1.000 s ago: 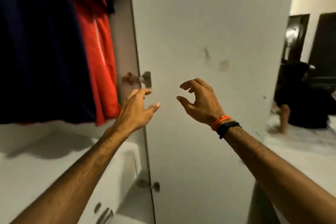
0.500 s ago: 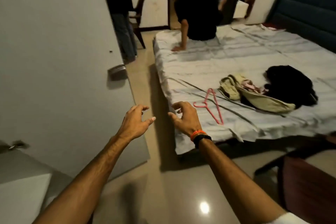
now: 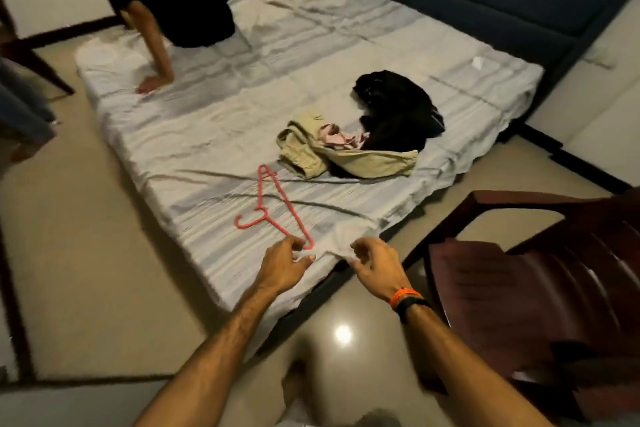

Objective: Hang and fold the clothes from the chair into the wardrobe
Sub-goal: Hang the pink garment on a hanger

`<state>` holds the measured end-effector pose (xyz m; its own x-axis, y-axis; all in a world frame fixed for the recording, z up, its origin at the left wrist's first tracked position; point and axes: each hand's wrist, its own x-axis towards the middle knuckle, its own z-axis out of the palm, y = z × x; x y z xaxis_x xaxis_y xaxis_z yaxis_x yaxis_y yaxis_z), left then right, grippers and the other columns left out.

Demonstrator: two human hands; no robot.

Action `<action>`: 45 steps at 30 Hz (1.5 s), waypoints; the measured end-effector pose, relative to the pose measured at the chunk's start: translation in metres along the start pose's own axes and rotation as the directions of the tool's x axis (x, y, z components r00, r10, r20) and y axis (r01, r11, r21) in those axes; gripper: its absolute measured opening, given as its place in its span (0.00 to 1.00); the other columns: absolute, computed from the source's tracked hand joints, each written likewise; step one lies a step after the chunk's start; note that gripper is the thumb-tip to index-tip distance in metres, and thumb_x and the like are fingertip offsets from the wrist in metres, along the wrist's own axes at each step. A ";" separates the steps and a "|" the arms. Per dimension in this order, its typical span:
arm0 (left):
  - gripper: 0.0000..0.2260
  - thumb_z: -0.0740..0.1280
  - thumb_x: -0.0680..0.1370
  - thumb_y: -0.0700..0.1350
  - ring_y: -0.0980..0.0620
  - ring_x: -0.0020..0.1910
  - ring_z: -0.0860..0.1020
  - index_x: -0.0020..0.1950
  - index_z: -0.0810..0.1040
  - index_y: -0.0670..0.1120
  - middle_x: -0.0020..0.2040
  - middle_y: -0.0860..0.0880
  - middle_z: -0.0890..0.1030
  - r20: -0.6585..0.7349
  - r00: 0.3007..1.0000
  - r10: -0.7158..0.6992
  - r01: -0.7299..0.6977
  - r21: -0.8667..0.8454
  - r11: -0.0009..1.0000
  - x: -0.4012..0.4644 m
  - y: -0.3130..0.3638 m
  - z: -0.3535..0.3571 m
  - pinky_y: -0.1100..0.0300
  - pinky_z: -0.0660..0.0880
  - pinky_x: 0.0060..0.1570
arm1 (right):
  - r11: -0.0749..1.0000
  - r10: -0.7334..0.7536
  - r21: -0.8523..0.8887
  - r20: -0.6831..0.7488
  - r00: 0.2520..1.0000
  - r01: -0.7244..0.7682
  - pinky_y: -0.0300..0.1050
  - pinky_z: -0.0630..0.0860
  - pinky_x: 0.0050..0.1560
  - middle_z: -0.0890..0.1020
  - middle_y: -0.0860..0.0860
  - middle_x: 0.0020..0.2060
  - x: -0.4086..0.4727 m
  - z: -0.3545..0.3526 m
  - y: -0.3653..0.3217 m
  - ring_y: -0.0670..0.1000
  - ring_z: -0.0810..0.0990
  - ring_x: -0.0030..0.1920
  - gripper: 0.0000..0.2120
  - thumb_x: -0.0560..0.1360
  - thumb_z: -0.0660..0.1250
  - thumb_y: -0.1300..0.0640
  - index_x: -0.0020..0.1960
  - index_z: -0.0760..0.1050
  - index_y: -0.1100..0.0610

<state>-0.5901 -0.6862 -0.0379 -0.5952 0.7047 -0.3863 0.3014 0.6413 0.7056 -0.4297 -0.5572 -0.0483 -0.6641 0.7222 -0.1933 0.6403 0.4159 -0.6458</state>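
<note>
Both hands, left (image 3: pixel 284 265) and right (image 3: pixel 375 263), hover loosely curled near a pink hanger (image 3: pixel 273 208) on the bed (image 3: pixel 207 135).

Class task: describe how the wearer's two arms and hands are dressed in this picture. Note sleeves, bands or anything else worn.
Both forearms are bare, with no sleeves showing up to the frame's lower edge. The right hand has two bands at the wrist: an orange wristband and, just behind it, a black wristband. The left hand and its wrist carry nothing. No gloves or rings can be made out.

Colours and patterns on and beside the bed

You see a pink hanger (image 3: pixel 273 208) on the grey-striped sheet (image 3: pixel 242 107), khaki trousers (image 3: pixel 346 156), a black garment (image 3: pixel 394 107) and a dark red-brown chair (image 3: pixel 540 281).
</note>
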 end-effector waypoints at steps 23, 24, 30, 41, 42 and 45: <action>0.13 0.72 0.76 0.47 0.53 0.50 0.80 0.59 0.79 0.45 0.54 0.49 0.82 0.034 0.982 -0.188 0.187 0.033 0.982 0.267 0.138 0.071 0.64 0.71 0.48 | 0.992 0.022 0.116 0.183 0.983 -0.044 0.45 0.79 0.52 0.81 0.47 0.45 0.315 -0.120 0.121 0.49 0.81 0.44 0.11 0.75 0.71 0.57 0.57 0.78 0.55; 0.13 0.72 0.76 0.47 0.52 0.50 0.80 0.59 0.79 0.45 0.53 0.48 0.82 0.024 0.981 -0.195 0.194 0.027 0.981 0.275 0.139 0.071 0.64 0.71 0.47 | 0.994 0.009 0.106 0.199 0.980 -0.031 0.44 0.79 0.51 0.81 0.46 0.44 0.325 -0.121 0.121 0.49 0.80 0.43 0.11 0.75 0.71 0.57 0.56 0.78 0.54; 0.13 0.72 0.77 0.46 0.51 0.51 0.80 0.58 0.79 0.42 0.52 0.49 0.81 0.003 0.986 -0.166 0.166 0.013 0.986 0.339 0.148 0.063 0.64 0.72 0.44 | 0.993 0.032 0.100 0.240 0.970 -0.058 0.39 0.74 0.48 0.82 0.48 0.42 0.390 -0.120 0.117 0.49 0.80 0.42 0.08 0.75 0.70 0.59 0.54 0.78 0.55; 0.13 0.71 0.77 0.48 0.50 0.51 0.79 0.57 0.80 0.43 0.53 0.48 0.81 0.061 0.972 -0.226 0.226 0.009 0.974 0.480 0.130 0.027 0.60 0.72 0.49 | 0.993 0.112 -0.002 0.330 0.937 -0.118 0.45 0.77 0.52 0.80 0.49 0.41 0.526 -0.079 0.079 0.49 0.78 0.41 0.09 0.74 0.73 0.56 0.51 0.78 0.57; 0.13 0.72 0.77 0.48 0.49 0.52 0.79 0.57 0.80 0.43 0.53 0.48 0.81 0.061 0.971 -0.232 0.232 0.005 0.973 0.486 0.126 0.026 0.59 0.73 0.50 | 0.995 0.097 -0.020 0.350 0.932 -0.096 0.45 0.76 0.53 0.81 0.50 0.44 0.534 -0.073 0.076 0.50 0.79 0.45 0.12 0.72 0.74 0.55 0.53 0.77 0.56; 0.13 0.72 0.77 0.46 0.49 0.51 0.79 0.59 0.80 0.42 0.53 0.47 0.81 0.096 0.963 -0.250 0.253 -0.015 0.967 0.501 0.117 0.030 0.59 0.74 0.51 | 0.989 0.048 -0.147 0.470 0.882 0.024 0.47 0.71 0.65 0.75 0.55 0.65 0.555 -0.046 0.076 0.56 0.74 0.64 0.32 0.68 0.76 0.50 0.69 0.71 0.56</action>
<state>-0.8308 -0.2490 -0.1667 -0.5771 0.5474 -0.6060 0.1298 0.7941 0.5938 -0.7318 -0.0993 -0.1707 -0.7358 0.3972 -0.5484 0.6738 0.5100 -0.5347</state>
